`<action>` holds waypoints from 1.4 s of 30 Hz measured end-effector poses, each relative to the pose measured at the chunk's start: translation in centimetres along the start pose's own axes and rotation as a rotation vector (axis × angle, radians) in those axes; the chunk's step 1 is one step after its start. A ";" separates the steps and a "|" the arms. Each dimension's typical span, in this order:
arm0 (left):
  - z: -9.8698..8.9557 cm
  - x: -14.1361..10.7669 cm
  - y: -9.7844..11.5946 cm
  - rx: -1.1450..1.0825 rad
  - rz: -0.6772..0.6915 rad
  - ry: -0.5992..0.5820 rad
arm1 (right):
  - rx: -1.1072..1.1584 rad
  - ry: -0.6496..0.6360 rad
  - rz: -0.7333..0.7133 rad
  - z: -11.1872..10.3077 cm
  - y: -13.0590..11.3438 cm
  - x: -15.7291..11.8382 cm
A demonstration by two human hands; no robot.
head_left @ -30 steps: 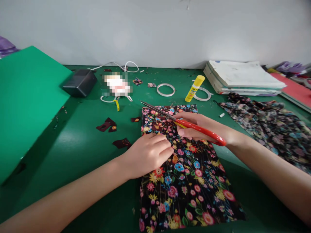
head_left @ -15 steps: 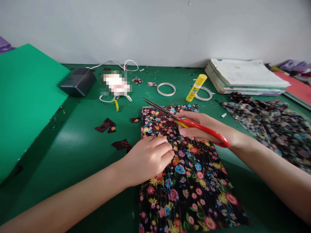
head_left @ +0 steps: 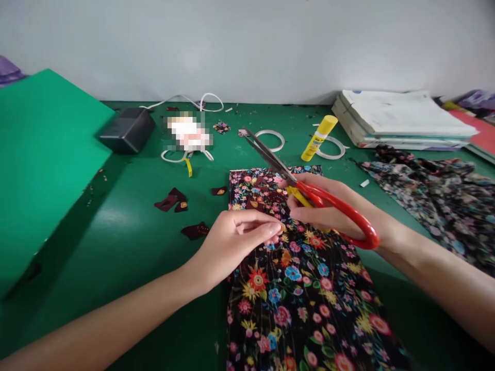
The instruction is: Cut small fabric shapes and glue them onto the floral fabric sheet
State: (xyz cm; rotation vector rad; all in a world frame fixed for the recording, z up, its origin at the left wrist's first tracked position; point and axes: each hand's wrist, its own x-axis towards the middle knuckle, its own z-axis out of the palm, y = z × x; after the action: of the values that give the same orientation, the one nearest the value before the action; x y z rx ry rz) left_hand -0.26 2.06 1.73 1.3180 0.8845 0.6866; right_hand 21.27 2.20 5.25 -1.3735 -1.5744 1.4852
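Note:
My right hand [head_left: 320, 203] holds a pair of red-handled scissors [head_left: 336, 206], blades close together and pointing up to the left. My left hand [head_left: 240, 239] pinches a small orange scrap [head_left: 281, 228] between thumb and forefinger, most of it hidden by the fingertips. Both hands are over a black floral fabric [head_left: 294, 309] spread on the green table. Dark maroon scraps [head_left: 258, 204] with orange shapes lie on its upper part. More maroon cut pieces [head_left: 172, 200] lie on the table left of the fabric.
Behind the fabric stand a yellow glue stick [head_left: 319, 138] and white rings [head_left: 269, 140]. A black box [head_left: 127, 130] and green board [head_left: 46, 149] are at left. Stacked books [head_left: 402, 121] and crumpled floral cloth [head_left: 436, 201] lie at right.
My left hand has lifted and turned from palm-down on the fabric to a pinch with the small orange scrap. The scissors have tilted more steeply upward. The view has shifted slightly.

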 end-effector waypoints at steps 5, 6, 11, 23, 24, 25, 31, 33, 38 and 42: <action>0.3 0.0 -0.3 0.055 -0.032 -0.006 | -0.027 -0.031 -0.001 1.1 -0.4 -0.7; 0.3 0.0 -0.3 0.053 -0.028 -0.005 | -0.033 -0.028 -0.014 1.2 -0.3 -0.8; 0.4 0.0 -0.1 0.035 -0.029 -0.018 | -0.003 -0.015 -0.058 1.7 0.4 -1.0; 0.4 -0.3 0.2 0.107 -0.011 -0.069 | 0.246 -0.159 0.058 1.8 0.4 -0.9; 0.4 -0.2 0.1 0.107 -0.009 -0.075 | 0.242 -0.167 0.049 1.8 0.4 -0.9; 0.4 -0.2 0.0 0.100 -0.006 -0.077 | 0.239 -0.174 0.041 1.7 0.4 -0.9; 0.4 -0.3 0.0 0.084 -0.018 -0.063 | 0.220 -0.180 0.019 1.7 0.4 -0.8; 0.4 -0.3 0.2 0.094 -0.048 -0.074 | 0.209 -0.176 0.022 1.8 0.1 -0.9; 0.5 -0.3 0.6 0.037 -0.099 -0.049 | 0.161 -0.180 0.026 1.7 -0.2 -1.0; 0.4 -0.3 0.4 0.032 -0.088 -0.076 | 0.095 -0.172 0.027 1.7 0.1 -0.8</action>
State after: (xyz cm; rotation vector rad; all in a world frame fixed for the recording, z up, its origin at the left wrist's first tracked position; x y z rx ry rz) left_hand -0.06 1.61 2.17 1.3169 0.8893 0.5526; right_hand 20.03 0.89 5.00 -1.2469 -1.5713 1.7111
